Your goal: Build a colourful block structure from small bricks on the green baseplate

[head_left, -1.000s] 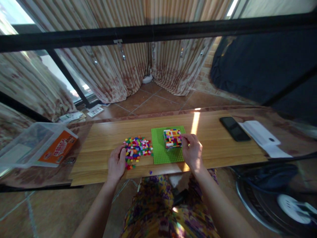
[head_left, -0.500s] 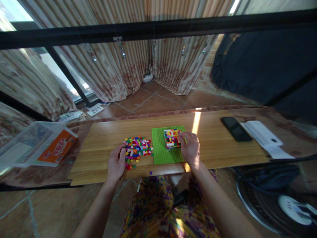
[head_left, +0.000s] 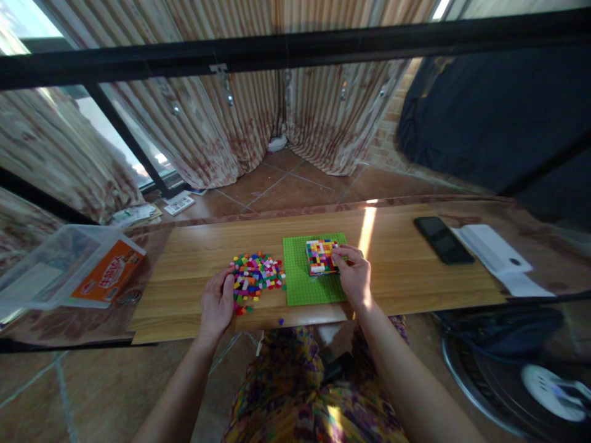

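Note:
A green studded baseplate (head_left: 300,292) lies on the wooden board, and a square block of multicoloured building bricks (head_left: 322,256) stands on it. My right hand (head_left: 354,275) is at the right edge of that block, thumb and fingertips pinched together. Whatever sits between those fingertips is hidden. To the left, a loose pile of small coloured bricks (head_left: 258,274) spreads beside the baseplate. My left hand (head_left: 218,303) rests at the pile's left edge, fingers stretched toward it and the thumb apart. One blue-purple brick (head_left: 281,322) lies alone near the front edge.
A clear plastic box (head_left: 92,237) with an orange label stands at the far left. On the right, a black phone (head_left: 443,240) lies beside a white object (head_left: 492,249). The wooden board (head_left: 194,246) ends just above my lap. A dark metal bar (head_left: 295,52) crosses beyond it.
My right hand's fingers have closed in against the block's right edge; a yellowish bit seen by them earlier no longer shows. My left hand has hardly moved.

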`<state>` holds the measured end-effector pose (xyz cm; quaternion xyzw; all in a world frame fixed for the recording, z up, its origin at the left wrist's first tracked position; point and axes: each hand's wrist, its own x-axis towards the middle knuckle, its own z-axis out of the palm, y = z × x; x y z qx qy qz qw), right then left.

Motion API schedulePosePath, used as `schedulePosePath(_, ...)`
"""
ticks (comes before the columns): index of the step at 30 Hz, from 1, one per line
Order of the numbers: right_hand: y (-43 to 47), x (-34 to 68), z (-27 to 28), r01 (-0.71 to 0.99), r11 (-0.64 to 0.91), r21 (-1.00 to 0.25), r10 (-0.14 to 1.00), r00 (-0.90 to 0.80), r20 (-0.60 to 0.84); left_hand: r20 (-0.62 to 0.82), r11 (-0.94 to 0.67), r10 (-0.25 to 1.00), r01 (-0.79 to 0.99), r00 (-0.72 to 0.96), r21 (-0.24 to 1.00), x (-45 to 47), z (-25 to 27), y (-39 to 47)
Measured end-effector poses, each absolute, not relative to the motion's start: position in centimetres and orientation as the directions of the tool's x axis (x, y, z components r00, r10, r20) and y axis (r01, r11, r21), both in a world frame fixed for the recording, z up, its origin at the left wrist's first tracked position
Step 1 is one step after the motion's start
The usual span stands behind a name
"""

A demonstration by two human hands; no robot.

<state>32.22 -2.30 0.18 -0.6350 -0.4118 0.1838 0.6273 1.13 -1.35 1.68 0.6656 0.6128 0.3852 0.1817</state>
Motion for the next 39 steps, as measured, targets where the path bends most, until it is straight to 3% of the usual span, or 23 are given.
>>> schedulePosePath(13,-2.0,32.7,0.8,-0.114,0.109,-0.987,0.800,0.600,0.020,0.288,-0.187,0.957,0.671,-0.041,0.717,1.1,1.5,-1.3)
schedulePosePath(32,-1.5,32.1,0.9,0.251,0.035,-0.967,0.796,0.578,0.179,0.286,-0.178,0.957,0.669,-0.053,0.721,0.9,1.1,-1.2)
schedulePosePath(36,-3.2,31.0,2.4,0.516,0.039,-0.856,0.697,0.599,0.394,0.283,-0.177,0.957,0.659,-0.057,0.731,1.0,1.1,-1.2)
schedulePosePath(39,-5.9,28.8,3.7,0.677,0.159,-0.719,0.733,0.407,0.545,0.285,-0.183,0.957,0.650,-0.053,0.737,1.0,1.2,-1.3)
